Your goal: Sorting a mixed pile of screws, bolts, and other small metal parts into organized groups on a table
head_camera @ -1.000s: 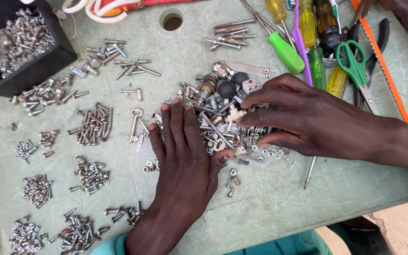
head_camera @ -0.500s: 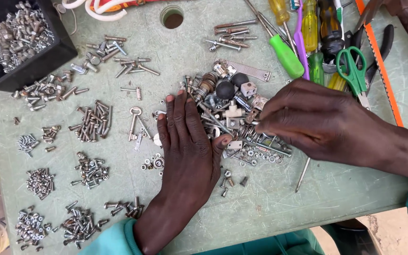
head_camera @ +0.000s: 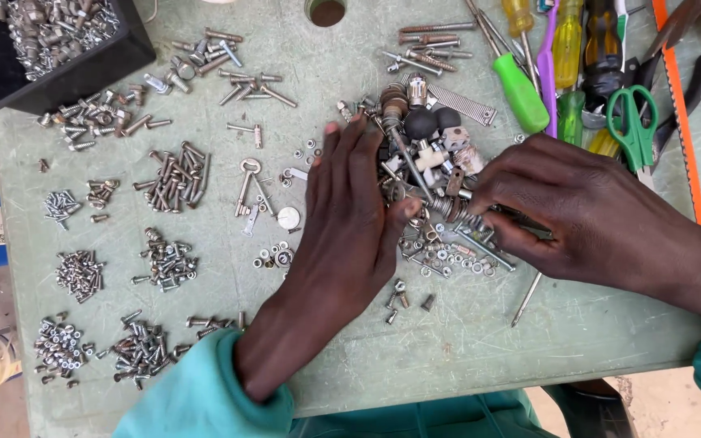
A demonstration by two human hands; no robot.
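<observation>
The right hand point(head_camera: 586, 219) rests on the right edge of a mixed heap of hardware point(head_camera: 427, 162), its fingers curled down and drawn together over the small metal bits there; whether the fingertips pinch one piece cannot be told, since they hide it. The left hand point(head_camera: 350, 215) lies flat and spread on the table, palm down, its fingertips touching the left side of the same heap and its thumb beside a scatter of washers and nuts point(head_camera: 448, 259) just below. Judging from how things lie, the sorting looks well along but not finished: to the left of the hands stand many small separate piles of screws and bolts point(head_camera: 176, 174), each of like pieces, and a black bin point(head_camera: 83, 65) at the top left corner holds more fasteners, while the central heap of knobs, springs, bolts and odd fittings remains unsorted. A pair of keys point(head_camera: 249, 186) lies between the piles and the left hand. Screwdrivers point(head_camera: 521, 89) and green-handled scissors point(head_camera: 633, 118) lie along the far right of the green table point(head_camera: 464, 357).
</observation>
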